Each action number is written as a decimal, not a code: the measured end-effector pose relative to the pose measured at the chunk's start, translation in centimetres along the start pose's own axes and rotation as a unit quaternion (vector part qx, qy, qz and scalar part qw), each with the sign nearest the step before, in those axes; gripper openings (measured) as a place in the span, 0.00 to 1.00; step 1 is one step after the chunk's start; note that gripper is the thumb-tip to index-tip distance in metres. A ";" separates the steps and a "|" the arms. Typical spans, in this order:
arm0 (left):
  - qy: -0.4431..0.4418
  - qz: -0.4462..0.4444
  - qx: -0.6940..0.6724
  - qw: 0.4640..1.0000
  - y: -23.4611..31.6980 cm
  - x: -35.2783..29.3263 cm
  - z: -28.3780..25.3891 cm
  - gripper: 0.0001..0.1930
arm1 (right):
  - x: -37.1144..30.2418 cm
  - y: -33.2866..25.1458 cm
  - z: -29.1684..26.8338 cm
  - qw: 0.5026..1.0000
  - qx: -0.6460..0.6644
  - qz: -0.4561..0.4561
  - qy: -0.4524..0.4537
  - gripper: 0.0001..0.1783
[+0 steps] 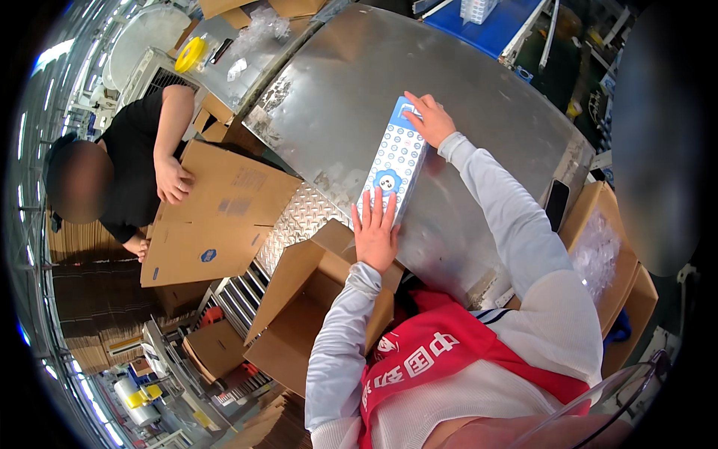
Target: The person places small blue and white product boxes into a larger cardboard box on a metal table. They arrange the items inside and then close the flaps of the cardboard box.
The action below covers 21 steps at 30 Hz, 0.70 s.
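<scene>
On the metal table (479, 172) lies a long white-and-blue patterned box (399, 153), with a round blue cartoon figure near its lower part. My left hand (375, 238) rests on the near end of this box, fingers stretched out over its top. At the far end, my right hand (431, 120) lies over the blue band, its fingers apart and the thumb side on the surface. Both hands touch the box from above; neither is wrapped round it. Just left of my left forearm stands an open cardboard carton (299, 318) with its flaps up.
A person (134, 157) on the left holds a flattened cardboard carton (217, 213) beside a roller conveyor (243, 303). A black phone (556, 203) lies at the table's right edge, by a carton with clear plastic (596, 254). A blue conveyor belt (486, 28) runs beyond the table.
</scene>
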<state>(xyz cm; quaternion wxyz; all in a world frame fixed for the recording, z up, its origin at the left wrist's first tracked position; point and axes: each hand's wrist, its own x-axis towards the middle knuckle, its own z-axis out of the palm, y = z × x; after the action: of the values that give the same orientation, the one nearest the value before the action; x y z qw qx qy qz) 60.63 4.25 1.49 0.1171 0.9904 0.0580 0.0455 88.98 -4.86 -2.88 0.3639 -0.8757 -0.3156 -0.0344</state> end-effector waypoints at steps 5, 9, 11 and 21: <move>0.000 0.009 -0.014 1.000 0.4 0.1 0.4 0.35 | 0.0 1.7 0.5 1.000 0.001 -0.010 0.025 0.27; -0.018 0.003 -0.011 1.000 -0.2 0.3 0.6 0.40 | -0.7 0.9 0.7 1.000 0.007 0.016 -0.004 0.30; -0.011 -0.002 0.015 1.000 -0.2 1.1 -0.4 0.44 | -1.1 -0.2 -0.7 0.998 0.040 0.044 -0.009 0.30; 0.020 -0.126 -0.105 0.986 -1.1 11.0 0.2 0.58 | 0.9 7.4 2.7 0.954 0.094 0.210 -0.193 0.39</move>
<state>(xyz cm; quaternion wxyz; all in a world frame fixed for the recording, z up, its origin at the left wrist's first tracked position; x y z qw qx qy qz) 71.41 6.62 1.85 0.2240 0.9562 0.1797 0.0564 93.56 -6.56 -9.16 0.3752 -0.8741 -0.1911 0.2423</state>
